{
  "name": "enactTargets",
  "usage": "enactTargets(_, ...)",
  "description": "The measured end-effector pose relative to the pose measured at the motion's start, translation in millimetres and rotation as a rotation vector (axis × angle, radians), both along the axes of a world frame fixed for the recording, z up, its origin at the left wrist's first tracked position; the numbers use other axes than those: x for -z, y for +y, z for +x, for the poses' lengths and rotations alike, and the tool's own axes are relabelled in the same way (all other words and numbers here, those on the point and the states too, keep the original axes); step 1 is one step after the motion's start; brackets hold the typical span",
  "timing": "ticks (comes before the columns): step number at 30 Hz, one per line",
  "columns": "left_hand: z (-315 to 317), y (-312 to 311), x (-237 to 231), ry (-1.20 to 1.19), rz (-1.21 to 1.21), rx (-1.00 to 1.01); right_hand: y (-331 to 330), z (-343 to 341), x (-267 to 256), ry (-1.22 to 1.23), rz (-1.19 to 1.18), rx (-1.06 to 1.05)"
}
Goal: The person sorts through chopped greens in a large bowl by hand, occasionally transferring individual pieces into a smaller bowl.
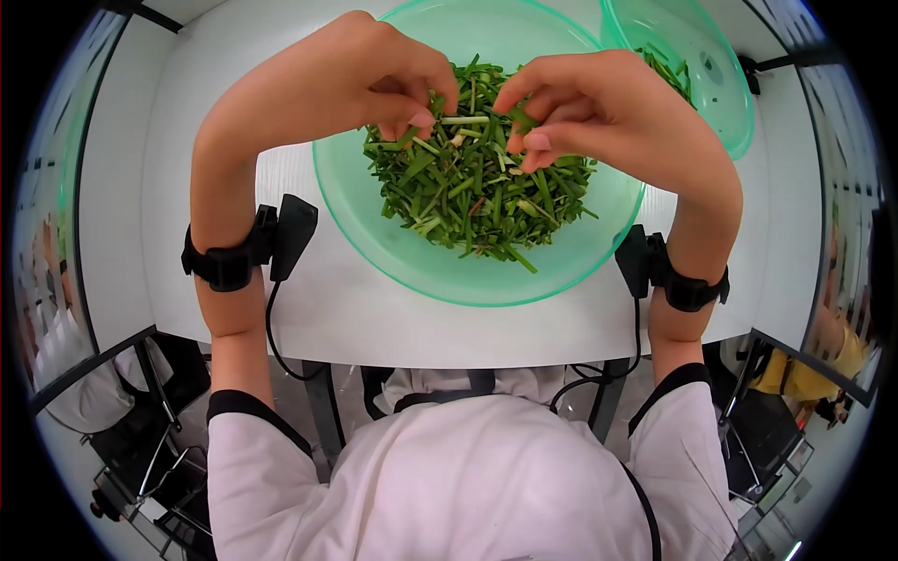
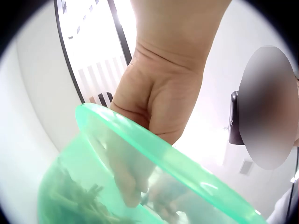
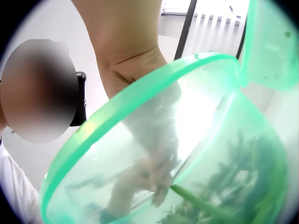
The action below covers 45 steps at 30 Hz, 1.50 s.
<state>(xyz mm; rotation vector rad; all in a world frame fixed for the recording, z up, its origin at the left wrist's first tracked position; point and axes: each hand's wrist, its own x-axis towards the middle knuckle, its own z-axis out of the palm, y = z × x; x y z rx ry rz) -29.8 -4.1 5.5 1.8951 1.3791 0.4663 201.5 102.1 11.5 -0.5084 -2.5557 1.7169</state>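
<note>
A large translucent green bowl (image 1: 346, 220) holds a heap of chopped green stalks and leaves (image 1: 477, 201). Over the far left part of the heap, my left hand (image 1: 398, 79) pinches a piece of the greens between thumb and fingers. Opposite it, my right hand (image 1: 603, 103) holds another green piece (image 1: 521, 117) at its fingertips. Both hands reach in over the rim, palms turned down. Through the bowl's wall the left fingers (image 2: 128, 189) look blurred in the left wrist view. A green stalk (image 3: 198, 200) shows beside the right fingertips in the right wrist view.
A second green container (image 1: 734, 112) stands at the back right, with some cut greens (image 1: 669, 75) inside. The white table (image 1: 449, 337) has low side panels. Black wrist cameras (image 1: 295, 234) with cables are strapped to both forearms.
</note>
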Motion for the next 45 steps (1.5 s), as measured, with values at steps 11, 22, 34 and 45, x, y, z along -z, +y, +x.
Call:
enactTargets(11, 25, -3, -8, -0.29, -0.062, -0.21, 1, -8, 5, 0.043, -0.209, -0.068)
enactTargets(22, 26, -2, -6, -0.261, -0.023, -0.224, 2, -10, 9, 0.086, -0.196, -0.129)
enactTargets(34, 19, -1, -2, -0.232, 0.122, -0.167, -4, -8, 11, 0.1, -0.038, -0.03)
enactTargets(45, 24, -2, -1, -0.288, 0.027, -0.168, -3, -10, 8, 0.061, -0.091, 0.023)
